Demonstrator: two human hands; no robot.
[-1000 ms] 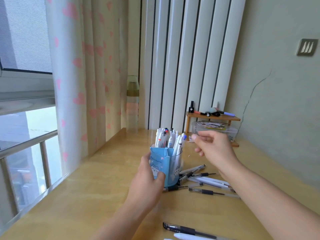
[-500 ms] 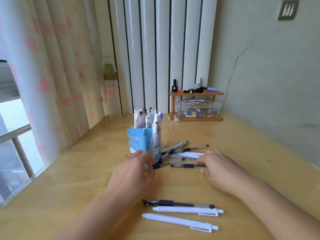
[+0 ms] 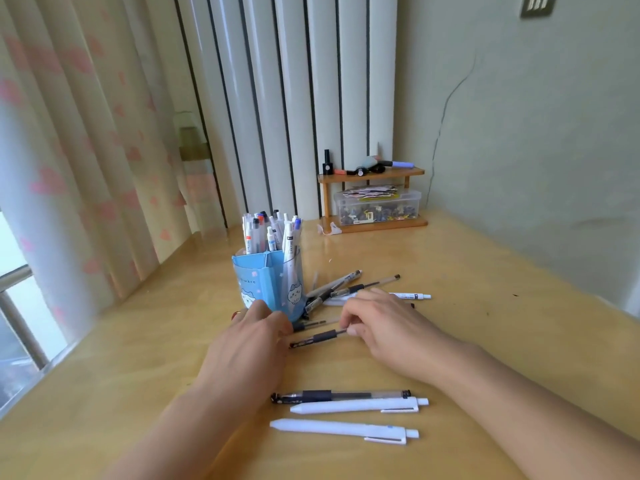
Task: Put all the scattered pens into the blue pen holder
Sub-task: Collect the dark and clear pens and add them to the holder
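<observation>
Right hand pinches a black-grip pen lying on the desk; left hand fingers touch – maybe grip – the blue pen holder base.

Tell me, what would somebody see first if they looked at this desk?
First, the blue pen holder, crammed with upright pens, in the middle of the wooden desk. The left hand rests at its base while the right hand pinches a black-grip pen beside it. Nearer the person lie two white pens and a dark pen.
</observation>
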